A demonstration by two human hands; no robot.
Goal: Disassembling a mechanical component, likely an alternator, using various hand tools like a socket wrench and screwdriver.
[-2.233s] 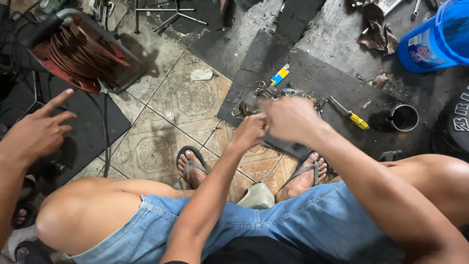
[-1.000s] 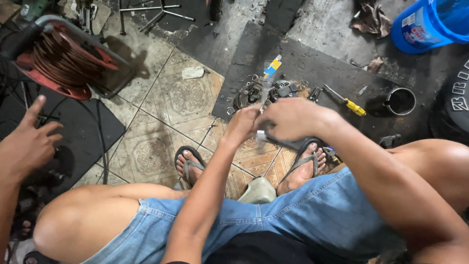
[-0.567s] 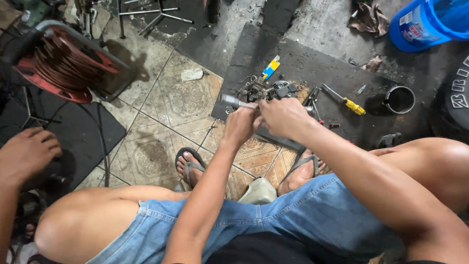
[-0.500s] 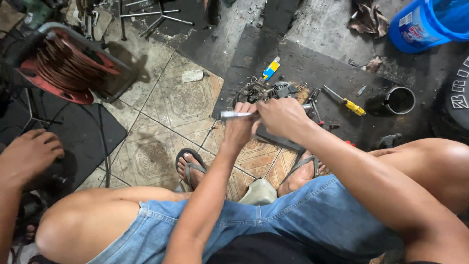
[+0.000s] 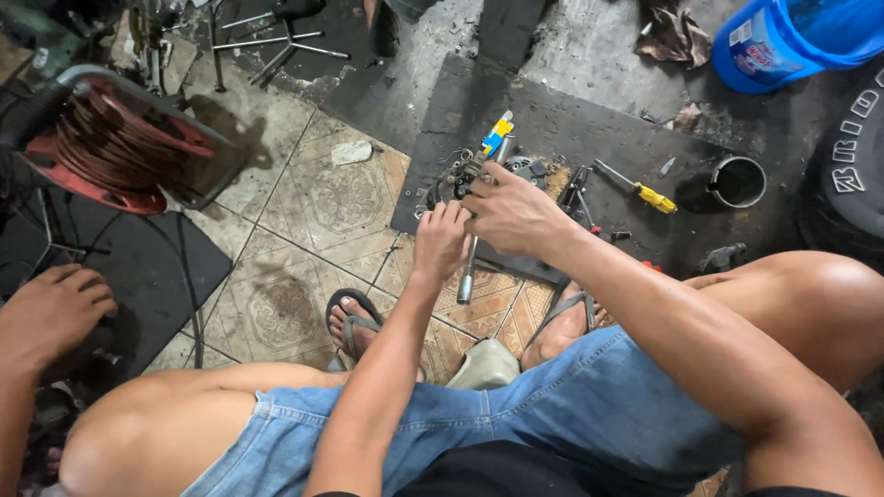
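I see both hands meeting at the centre of the frame, just above a small greasy metal assembly (image 5: 479,177) that lies on a dark rubber mat (image 5: 552,129) on the floor. My left hand (image 5: 442,237) is clenched around the shaft of a long metal socket wrench (image 5: 468,267), whose lower end points down toward my sandalled feet. My right hand (image 5: 511,212) is curled over the upper part of the same tool, fingers touching the assembly. A yellow-handled screwdriver (image 5: 635,189) lies to the right on the mat, near a dark round cup (image 5: 738,181). Another person's hand (image 5: 51,313) rests at the left edge.
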